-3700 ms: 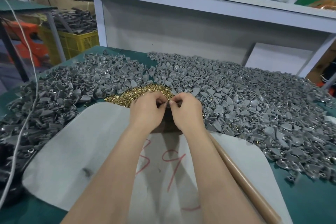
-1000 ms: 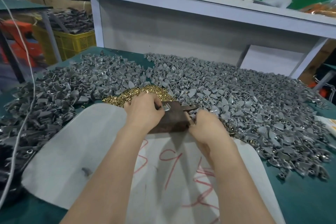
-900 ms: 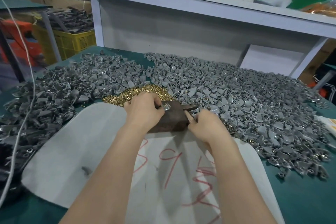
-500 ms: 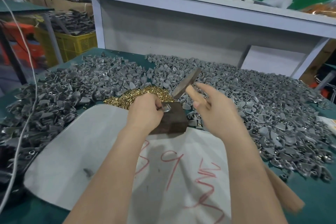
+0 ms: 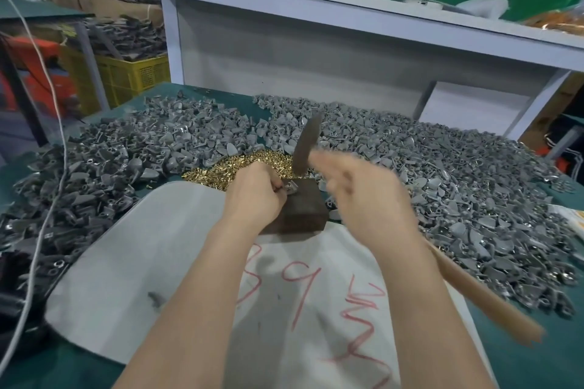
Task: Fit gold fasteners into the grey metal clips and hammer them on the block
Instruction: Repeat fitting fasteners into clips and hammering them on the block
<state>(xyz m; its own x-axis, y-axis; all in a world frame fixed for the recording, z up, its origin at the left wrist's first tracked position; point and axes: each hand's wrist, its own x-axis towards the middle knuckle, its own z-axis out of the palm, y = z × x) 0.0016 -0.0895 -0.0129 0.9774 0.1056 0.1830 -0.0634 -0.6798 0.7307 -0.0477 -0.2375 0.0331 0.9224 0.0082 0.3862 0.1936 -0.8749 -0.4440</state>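
I see the left hand (image 5: 256, 196) pinching a grey clip (image 5: 292, 191) on the dark block (image 5: 305, 211); the blurred right hand (image 5: 363, 199) grips the hammer (image 5: 307, 142), its head poised just above that clip

The worktop (image 5: 537, 363) is covered in dark green. The heaped metal clips (image 5: 410, 167) are coloured matt grey, the fasteners (image 5: 227, 167) bright gold. The block (image 5: 303, 213) is seen as dark brown, the single clip (image 5: 292, 190) on it silver-grey. The off-white sheet (image 5: 151, 246) at the near edge is marked with red scrawls (image 5: 303, 290). The hammer (image 5: 474, 289) is shown with a tan handle and a dark grey head.
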